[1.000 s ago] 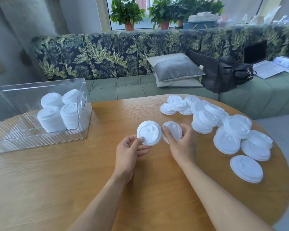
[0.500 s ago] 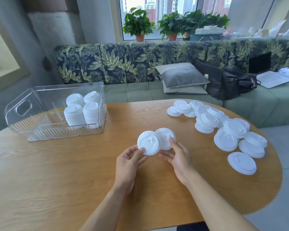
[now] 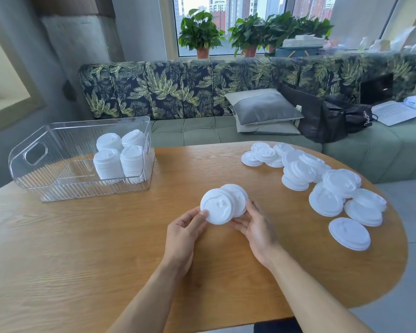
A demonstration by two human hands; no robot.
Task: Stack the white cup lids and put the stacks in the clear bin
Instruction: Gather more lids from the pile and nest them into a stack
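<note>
My left hand (image 3: 181, 233) pinches a white cup lid (image 3: 216, 206) by its lower left rim, above the middle of the wooden table (image 3: 106, 248). A second white lid (image 3: 238, 195) sits just behind it, half covered, and my right hand (image 3: 256, 224) holds that one from the right and below. Several loose lids (image 3: 327, 183) lie scattered on the right side of the table. The clear bin (image 3: 58, 164) stands at the far left with several lid stacks (image 3: 120, 157) in its right end.
A green sofa (image 3: 202, 133) with leaf-print back runs behind the table, carrying grey cushions (image 3: 262, 109) and a black bag (image 3: 327, 116). Potted plants (image 3: 199, 34) line the window sill. The table's rounded edge curves down at the right.
The right hand has slid its lid leftward behind the lid in the left hand, so the two now overlap. The view has lifted, showing more of the bin.
</note>
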